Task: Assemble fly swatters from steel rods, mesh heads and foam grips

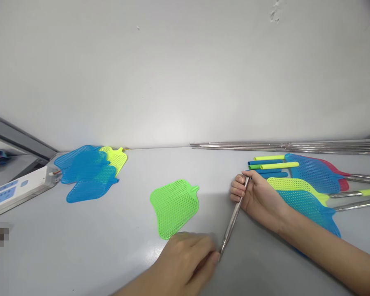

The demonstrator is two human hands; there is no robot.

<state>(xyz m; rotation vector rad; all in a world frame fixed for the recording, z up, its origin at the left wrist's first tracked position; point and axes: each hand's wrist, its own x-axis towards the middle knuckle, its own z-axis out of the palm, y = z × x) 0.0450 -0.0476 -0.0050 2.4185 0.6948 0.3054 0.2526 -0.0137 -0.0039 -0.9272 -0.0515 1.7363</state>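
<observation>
My right hand (253, 195) is wrapped around the upper part of a silver telescopic metal rod (233, 220), which slants down toward me. At the rod's thin lower end, the closed fingertips of my left hand (188, 261) pinch the tip. Just beyond my left hand a green fly swatter head (175, 207) lies flat, its short socket pointing right. Beside and behind my right hand are several coloured plastic tubes (279, 165) in yellow, blue and green. My right forearm partly covers a blue swatter head (308, 205) that has a metal rod attached.
Several loose blue swatter heads (91, 183) and a yellow one (114, 158) overlap at the left. Near them lies a white power strip (21, 191). Long metal rods (283, 147) run along the wall (172, 74). More swatters with rods, including a red one (333, 167), lie at the right.
</observation>
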